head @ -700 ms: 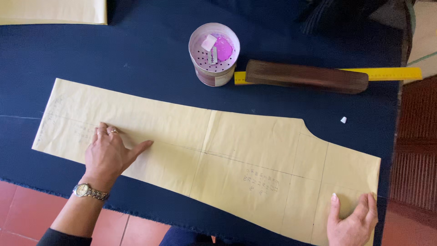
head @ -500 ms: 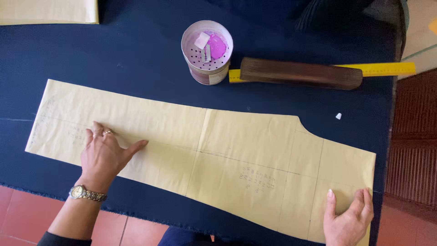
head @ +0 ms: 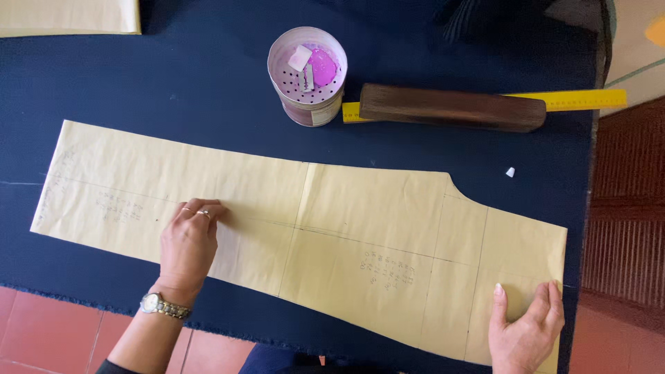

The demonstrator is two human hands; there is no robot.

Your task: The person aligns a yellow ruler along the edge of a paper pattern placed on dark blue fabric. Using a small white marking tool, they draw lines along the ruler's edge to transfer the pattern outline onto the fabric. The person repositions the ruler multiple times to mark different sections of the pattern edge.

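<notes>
Head view, tin [head: 308, 76] holding pink chalk [head: 322, 67]

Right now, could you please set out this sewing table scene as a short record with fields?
Surface: dark blue cloth over the table
Main item: long tan paper pattern, lying flat
Left hand: pressed flat on the pattern, wristwatch on
Right hand: holding down the pattern's lower right corner
Behind: round tin with chalk pieces, brown wooden block resting on a yellow ruler
</notes>
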